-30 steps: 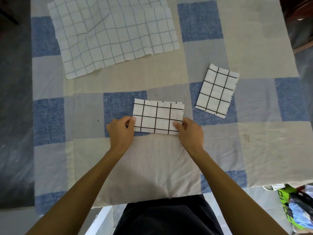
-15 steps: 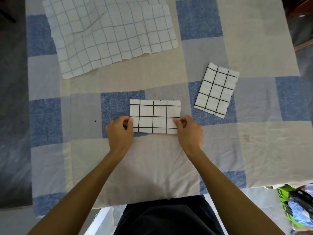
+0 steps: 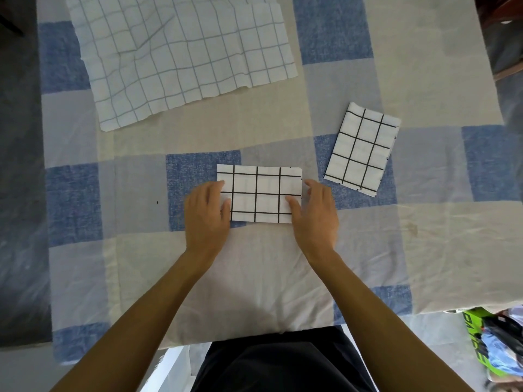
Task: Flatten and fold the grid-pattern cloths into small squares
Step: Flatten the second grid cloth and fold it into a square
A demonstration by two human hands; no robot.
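Toward the front of the checked table cover (image 3: 424,236), a black-gridded cloth (image 3: 259,193), folded to an oblong, is pressed at its ends by the left hand (image 3: 208,213) and right hand (image 3: 314,213), fingers laid flat. Just beyond, to the right, a smaller cloth (image 3: 362,149) is laid folded and tilted. Farthest back, a wrinkled blue-gridded sheet (image 3: 181,58) is spread open.

Soft, even daylight, moderately bright, no glare. The checked table cover (image 3: 368,250) is brightest at centre and right. The floor (image 3: 19,193) along the left edge is dim and smeared. Shadows are faint and soft-edged: a grey patch on the cover at bottom centre, thin rims under the left hand (image 3: 206,216) and right hand (image 3: 315,219). Black lines on the folded cloth (image 3: 259,193) are crisp. Wide-angle bowing bends the cover's edges at left and right. The green printed item (image 3: 478,343) at lower right is blurred. Upper right corner is dark.
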